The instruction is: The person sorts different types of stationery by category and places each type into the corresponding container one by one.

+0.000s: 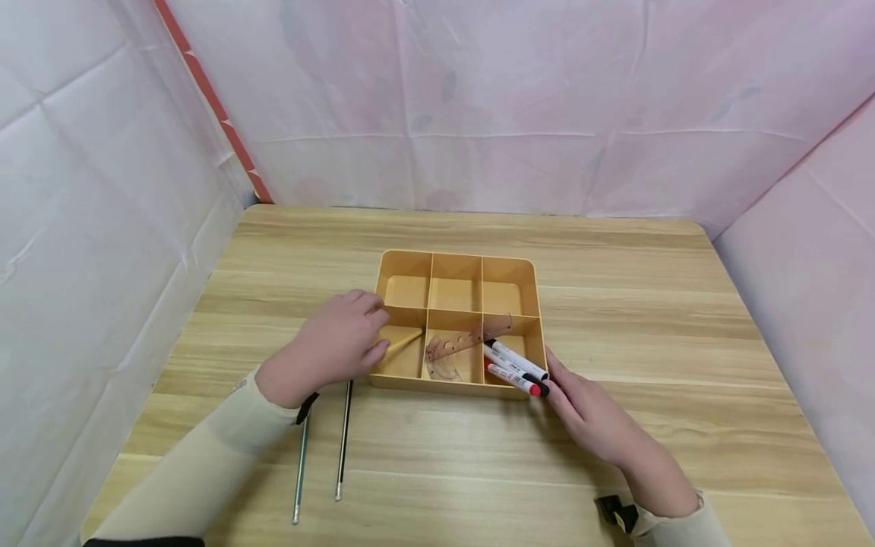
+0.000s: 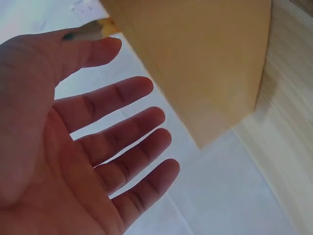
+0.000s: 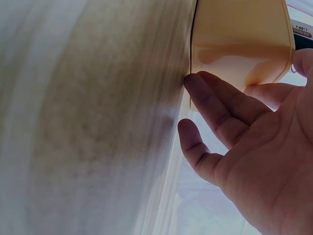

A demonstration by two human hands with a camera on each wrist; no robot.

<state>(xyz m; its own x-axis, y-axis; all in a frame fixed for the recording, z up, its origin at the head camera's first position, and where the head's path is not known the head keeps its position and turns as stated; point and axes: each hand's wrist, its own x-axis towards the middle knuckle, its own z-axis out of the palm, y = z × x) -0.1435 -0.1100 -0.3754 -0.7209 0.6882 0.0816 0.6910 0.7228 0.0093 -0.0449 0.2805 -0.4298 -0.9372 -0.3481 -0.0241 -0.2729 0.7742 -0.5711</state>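
Observation:
A tan six-compartment organizer [image 1: 451, 386] stands on the table. My left hand [image 1: 339, 334] is at its left wall, with the fingers extended and apart in the left wrist view. A yellow pencil [image 1: 405, 343] lies in the front-left compartment, its pointed end over the rim beside my left thumb [image 2: 103, 52]. My right hand [image 1: 588, 410] touches the front-right corner, its fingertips [image 3: 198, 85] along the outer wall. Several markers [image 1: 514, 363] with black and red ends lean out over that corner near my right thumb. A clear ruler [image 1: 454, 344] with a curved part lies across the front-middle and front-right compartments.
A green pencil [image 1: 301, 467] and a black pencil [image 1: 345, 444] lie on the wooden table [image 1: 472, 471] by my left forearm. The back row of the organizer holds nothing. White and pinkish sheets [image 1: 513, 91] hang behind the table and along both sides.

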